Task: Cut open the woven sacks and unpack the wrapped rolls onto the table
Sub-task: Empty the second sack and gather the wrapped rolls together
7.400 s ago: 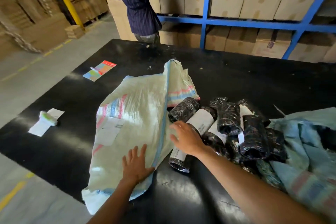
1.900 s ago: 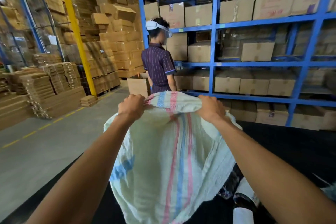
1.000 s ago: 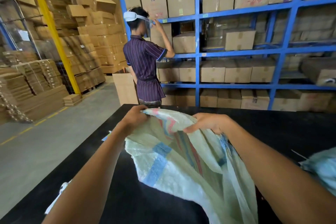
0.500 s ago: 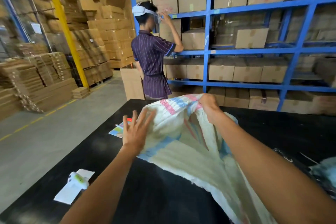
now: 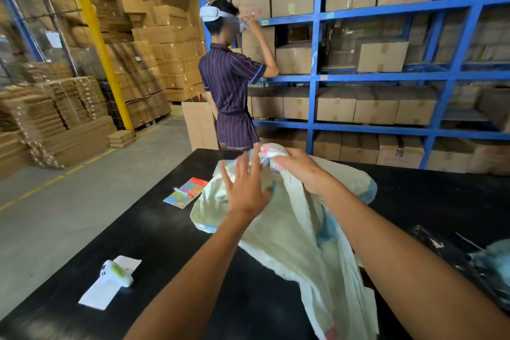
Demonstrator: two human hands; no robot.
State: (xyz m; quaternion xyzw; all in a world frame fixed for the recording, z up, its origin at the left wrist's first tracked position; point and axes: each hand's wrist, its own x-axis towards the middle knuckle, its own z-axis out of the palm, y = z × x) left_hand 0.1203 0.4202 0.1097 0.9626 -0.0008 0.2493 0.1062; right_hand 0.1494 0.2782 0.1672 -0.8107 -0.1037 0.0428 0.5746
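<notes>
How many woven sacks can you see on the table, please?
2: a pale sack held at the table's middle in the right hand, and a bluish sack at the right edge, partly cut off.

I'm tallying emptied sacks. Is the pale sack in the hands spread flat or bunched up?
Bunched up. The right hand grips gathered cloth of the sack; the left hand presses it with straight fingers, and it drapes crumpled on the table.

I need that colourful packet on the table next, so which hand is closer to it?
Left. The left hand lies flat on the sack just right of the packet; the right hand grips the sack farther right.
</notes>
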